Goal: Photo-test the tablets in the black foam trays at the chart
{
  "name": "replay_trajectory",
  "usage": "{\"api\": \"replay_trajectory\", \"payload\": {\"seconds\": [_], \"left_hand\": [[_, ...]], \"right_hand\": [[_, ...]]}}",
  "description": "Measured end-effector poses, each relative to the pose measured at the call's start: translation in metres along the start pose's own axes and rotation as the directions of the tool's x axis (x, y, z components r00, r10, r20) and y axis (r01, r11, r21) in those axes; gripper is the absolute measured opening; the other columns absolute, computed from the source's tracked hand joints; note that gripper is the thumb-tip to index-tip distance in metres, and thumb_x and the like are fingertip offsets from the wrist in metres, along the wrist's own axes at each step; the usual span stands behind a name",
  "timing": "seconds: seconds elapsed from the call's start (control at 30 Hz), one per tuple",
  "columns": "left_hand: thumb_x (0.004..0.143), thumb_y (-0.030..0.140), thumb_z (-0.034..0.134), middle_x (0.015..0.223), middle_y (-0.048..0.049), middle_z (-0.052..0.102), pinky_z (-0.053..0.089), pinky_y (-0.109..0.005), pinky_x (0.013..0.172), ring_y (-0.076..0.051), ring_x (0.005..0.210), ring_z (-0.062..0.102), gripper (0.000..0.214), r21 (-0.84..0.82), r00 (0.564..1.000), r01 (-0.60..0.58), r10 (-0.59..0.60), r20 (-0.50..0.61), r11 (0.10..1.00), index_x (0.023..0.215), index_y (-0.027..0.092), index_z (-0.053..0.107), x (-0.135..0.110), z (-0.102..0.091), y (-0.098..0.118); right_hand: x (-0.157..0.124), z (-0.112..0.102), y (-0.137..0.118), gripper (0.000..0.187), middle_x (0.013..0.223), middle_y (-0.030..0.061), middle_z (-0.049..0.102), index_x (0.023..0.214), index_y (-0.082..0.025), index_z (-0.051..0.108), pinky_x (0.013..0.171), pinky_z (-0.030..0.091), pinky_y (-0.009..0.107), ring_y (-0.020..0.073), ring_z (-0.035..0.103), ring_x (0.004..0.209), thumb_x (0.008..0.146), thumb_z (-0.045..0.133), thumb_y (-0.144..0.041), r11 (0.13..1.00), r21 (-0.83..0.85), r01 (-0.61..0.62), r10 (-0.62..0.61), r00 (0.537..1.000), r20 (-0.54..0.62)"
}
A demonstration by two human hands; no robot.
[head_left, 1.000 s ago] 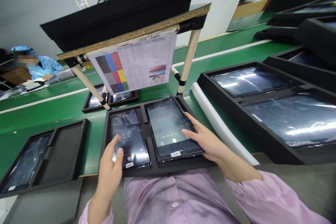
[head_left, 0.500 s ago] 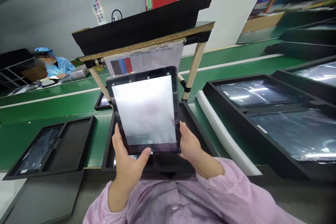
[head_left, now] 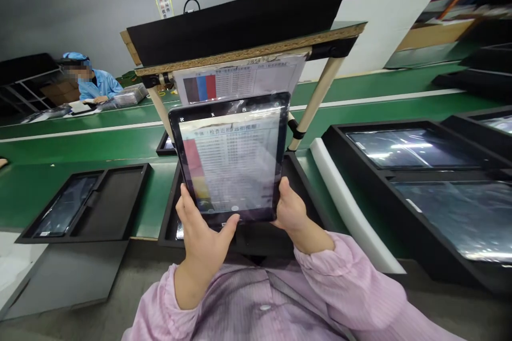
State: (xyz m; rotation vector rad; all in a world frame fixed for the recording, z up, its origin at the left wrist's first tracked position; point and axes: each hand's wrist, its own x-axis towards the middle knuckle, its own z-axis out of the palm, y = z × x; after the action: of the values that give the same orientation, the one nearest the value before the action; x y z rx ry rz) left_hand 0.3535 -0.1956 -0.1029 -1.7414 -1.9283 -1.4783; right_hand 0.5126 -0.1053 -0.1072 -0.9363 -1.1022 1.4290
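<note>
I hold a black tablet [head_left: 232, 160] upright in front of me with both hands. My left hand [head_left: 202, 240] grips its lower left corner, thumb lying along the bottom bezel. My right hand [head_left: 291, 210] is wrapped round its lower right edge. The screen shows a live image of the printed colour chart sheet [head_left: 240, 81] that hangs from the wooden shelf [head_left: 248, 53] behind it. Below the tablet lies a black foam tray [head_left: 170, 213]; a second tablet in it is mostly hidden.
A green conveyor belt [head_left: 80, 144] runs left to right. Black trays with tablets sit at left [head_left: 84, 205] and right [head_left: 416, 160]. A white foam roll [head_left: 352, 208] lies right of my tray. A person in blue [head_left: 94, 82] works at far left.
One second ago the tablet lay in the tray under my hands. I lifted it upright, and its screen went from blank white to showing the chart sheet.
</note>
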Motion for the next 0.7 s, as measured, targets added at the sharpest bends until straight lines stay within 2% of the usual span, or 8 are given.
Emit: {"api": "replay_trajectory", "payload": {"seconds": [0.23, 0.43, 0.7], "left_hand": [[0.085, 0.059, 0.067, 0.135, -0.023, 0.043, 0.038, -0.061, 0.109, -0.039, 0.132, 0.043, 0.102, 0.027, 0.998, 0.031, -0.029, -0.064, 0.999, 0.159, 0.016, 0.012, 0.0007, 0.003, 0.0068], [0.076, 0.07, 0.07, 0.136, -0.0238, 0.041, 0.037, -0.064, 0.109, -0.042, 0.132, 0.042, 0.115, 0.03, 0.997, 0.041, -0.039, -0.064, 0.999, 0.158, 0.014, 0.013, -0.0019, 0.0053, 0.0042], [0.077, 0.069, 0.07, 0.138, -0.0239, 0.039, 0.035, -0.066, 0.109, -0.042, 0.132, 0.041, 0.116, 0.057, 0.998, 0.009, -0.006, -0.065, 0.998, 0.16, 0.017, 0.008, -0.0019, 0.0047, 0.006]], "right_hand": [[-0.0022, 0.0015, 0.0026, 0.09, 0.105, 0.0101, 0.076, 0.106, -0.023, 0.073, 0.105, 0.052, 0.05, 0.0347, 0.057, 0.13, 0.062, 0.049, -0.098, 0.999, 0.033, -0.031, 0.03, 0.999, 0.014], [-0.002, 0.0017, 0.0051, 0.091, 0.106, 0.0099, 0.076, 0.106, -0.023, 0.073, 0.106, 0.051, 0.05, 0.0343, 0.055, 0.132, 0.061, 0.049, -0.098, 0.999, 0.011, -0.03, 0.03, 0.999, -0.014], [-0.0017, 0.0031, 0.0034, 0.091, 0.104, 0.0098, 0.076, 0.105, -0.024, 0.073, 0.106, 0.051, 0.05, 0.0344, 0.056, 0.131, 0.061, 0.047, -0.099, 1.0, 0.0, -0.03, 0.03, 1.0, -0.004]]}}
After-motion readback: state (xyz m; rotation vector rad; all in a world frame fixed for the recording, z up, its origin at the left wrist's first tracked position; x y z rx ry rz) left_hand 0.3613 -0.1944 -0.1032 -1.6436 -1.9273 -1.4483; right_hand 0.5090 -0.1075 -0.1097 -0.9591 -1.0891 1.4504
